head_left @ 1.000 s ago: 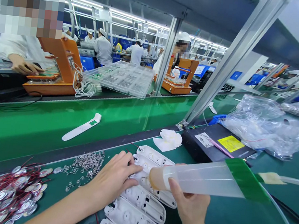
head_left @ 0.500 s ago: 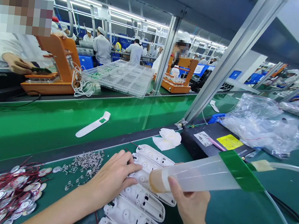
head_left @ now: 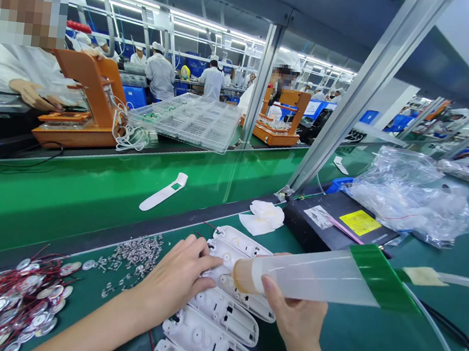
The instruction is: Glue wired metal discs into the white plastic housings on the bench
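Note:
My right hand (head_left: 300, 322) is wrapped around a large translucent glue syringe (head_left: 316, 276) with a brownish front end and a green cap. Its tip points left, low over one of several white plastic housings (head_left: 201, 328) lying in a row; the exact contact point is hidden. At that housing's left end, my left hand (head_left: 185, 271) has thumb and index finger closed about its edge, the other fingers curled. Round discs with red wires (head_left: 15, 309) lie in a heap left of my forearm. Small metal pieces (head_left: 138, 255) are scattered beyond them.
A clear air tube (head_left: 448, 332) trails from the cap to the right. Behind stand a black box (head_left: 316, 229), crumpled tissue (head_left: 261, 217), plastic bags (head_left: 412, 200) and a metal post (head_left: 364, 94). A green conveyor (head_left: 90, 188) carries a white strip (head_left: 163, 193). Co-workers sit beyond, near orange fixtures (head_left: 87, 98).
The syringe has tilted, its capped rear end lower and further right, its tip slightly left. The white strip on the conveyor has shifted right. My left hand stays in place.

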### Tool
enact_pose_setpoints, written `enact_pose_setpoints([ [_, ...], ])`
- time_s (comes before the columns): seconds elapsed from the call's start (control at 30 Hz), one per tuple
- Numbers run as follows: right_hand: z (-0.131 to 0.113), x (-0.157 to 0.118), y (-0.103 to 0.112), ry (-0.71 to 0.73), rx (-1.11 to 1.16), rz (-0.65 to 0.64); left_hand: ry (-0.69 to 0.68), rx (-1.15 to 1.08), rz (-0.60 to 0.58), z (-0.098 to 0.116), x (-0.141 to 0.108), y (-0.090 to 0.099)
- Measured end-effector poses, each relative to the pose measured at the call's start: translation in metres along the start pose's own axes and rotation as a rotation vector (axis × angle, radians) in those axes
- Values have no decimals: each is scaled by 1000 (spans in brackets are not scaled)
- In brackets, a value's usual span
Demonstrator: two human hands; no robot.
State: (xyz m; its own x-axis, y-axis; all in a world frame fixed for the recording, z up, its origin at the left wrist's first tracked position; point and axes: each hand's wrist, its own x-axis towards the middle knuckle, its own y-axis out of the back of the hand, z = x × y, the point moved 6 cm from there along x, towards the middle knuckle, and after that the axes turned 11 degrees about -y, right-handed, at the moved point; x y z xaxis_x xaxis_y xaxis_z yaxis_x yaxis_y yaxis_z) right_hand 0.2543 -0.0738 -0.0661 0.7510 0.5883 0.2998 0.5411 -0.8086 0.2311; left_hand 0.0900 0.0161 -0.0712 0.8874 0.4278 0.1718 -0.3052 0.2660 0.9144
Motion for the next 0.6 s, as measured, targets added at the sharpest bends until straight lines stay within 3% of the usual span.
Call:
enact_pose_setpoints([
  [0.27,-2,12,7,124,-57,-69,-10,4,20,0,0,1],
  [0.6,-11,2,5,-16,27,-22,-1,4,4,0,0,1],
])
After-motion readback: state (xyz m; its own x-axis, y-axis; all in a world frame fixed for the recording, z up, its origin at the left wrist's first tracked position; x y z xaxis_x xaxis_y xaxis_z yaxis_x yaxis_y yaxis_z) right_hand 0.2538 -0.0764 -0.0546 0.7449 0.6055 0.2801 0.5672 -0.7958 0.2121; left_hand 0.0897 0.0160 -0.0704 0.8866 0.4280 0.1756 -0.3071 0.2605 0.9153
